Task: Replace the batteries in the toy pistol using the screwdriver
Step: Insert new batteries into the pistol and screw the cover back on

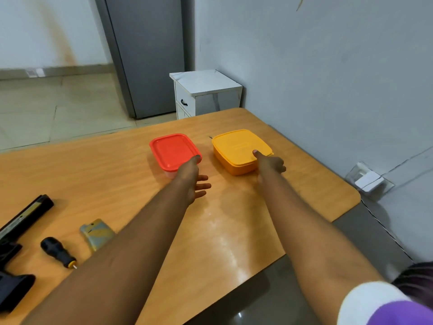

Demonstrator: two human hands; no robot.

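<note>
The black toy pistol lies at the table's left edge, partly cut off. Beside it lies a short screwdriver with a black handle and yellow collar. A grey-and-yellow cover piece lies just right of that. Farther back stand a red lidded box and a yellow lidded box. My left hand reaches to the red box, thumb on its near right corner, fingers spread loose beside it. My right hand has its thumb on the yellow lid and its fingers curled at the box's near corner.
The orange wooden table ends at a rounded right corner close to the wall. A white bedside cabinet stands behind the table. A white wall socket sits low on the right wall.
</note>
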